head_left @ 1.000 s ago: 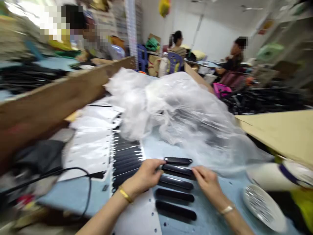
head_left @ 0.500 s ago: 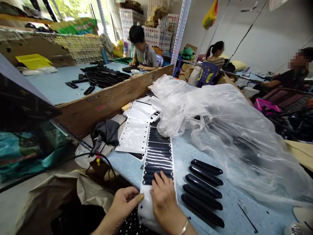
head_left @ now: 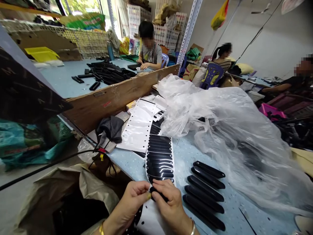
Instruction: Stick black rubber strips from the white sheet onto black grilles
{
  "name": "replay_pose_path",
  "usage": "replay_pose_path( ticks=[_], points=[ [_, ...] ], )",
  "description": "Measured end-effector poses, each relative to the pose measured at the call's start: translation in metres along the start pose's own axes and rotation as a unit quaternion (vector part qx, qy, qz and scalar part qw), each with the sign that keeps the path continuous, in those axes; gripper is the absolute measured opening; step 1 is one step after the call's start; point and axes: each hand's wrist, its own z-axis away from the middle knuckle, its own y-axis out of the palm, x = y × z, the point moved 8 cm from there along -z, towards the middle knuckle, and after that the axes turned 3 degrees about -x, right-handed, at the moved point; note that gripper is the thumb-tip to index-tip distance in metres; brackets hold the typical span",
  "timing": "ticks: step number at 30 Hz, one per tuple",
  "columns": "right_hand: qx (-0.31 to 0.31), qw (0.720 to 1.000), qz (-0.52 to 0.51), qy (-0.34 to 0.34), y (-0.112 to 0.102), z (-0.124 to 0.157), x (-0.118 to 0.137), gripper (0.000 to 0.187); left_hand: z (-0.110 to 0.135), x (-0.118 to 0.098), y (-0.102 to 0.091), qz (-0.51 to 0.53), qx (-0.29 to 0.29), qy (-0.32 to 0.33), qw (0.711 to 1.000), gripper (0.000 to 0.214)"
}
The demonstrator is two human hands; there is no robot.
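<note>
A white backing sheet with rows of glossy black sticker strips lies at the table's front edge, its near part bare. Over its lowest strips, my left hand pinches the left end of a black sticker strip. My right hand is closed on the same strip, thumb beneath and fingers on top, hiding most of it. To the right, several long black plastic pieces lie in a slanted row; the farthest one shows a textured face, the others look smooth.
Crumpled clear plastic sheeting covers the table's right side. More white sheets and a dark cloth lie left. A wooden board divides off another table, where a person sits beside black parts. An open sack stands below.
My left hand has moved up and right to meet the right one. My right hand, earlier laid over the sheet, now pinches a strip. The view has shifted slightly.
</note>
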Motion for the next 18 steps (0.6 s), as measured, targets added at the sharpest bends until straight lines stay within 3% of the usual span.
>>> replay_pose_path(
  ticks=[5, 12, 15, 18],
  points=[
    [-0.006, 1.000, -0.026, 0.006, -0.004, 0.003, 0.002, 0.028, -0.008, -0.004, 0.005, 0.012, 0.001, -0.002, 1.000, 0.018],
    [-0.081, 0.995, 0.006, 0.063, 0.000, 0.002, -0.010, 0.033, -0.007, 0.001, 0.005, 0.007, -0.006, -0.013, 1.000, 0.019],
    [-0.100, 0.984, -0.047, 0.142, -0.002, -0.007, -0.026, 0.037, -0.005, 0.006, 0.003, 0.023, -0.010, -0.035, 0.999, 0.022],
    [-0.136, 0.930, -0.219, 0.262, -0.022, -0.017, -0.044, 0.037, -0.005, 0.012, -0.010, 0.015, -0.032, -0.055, 0.998, 0.029]
  ],
)
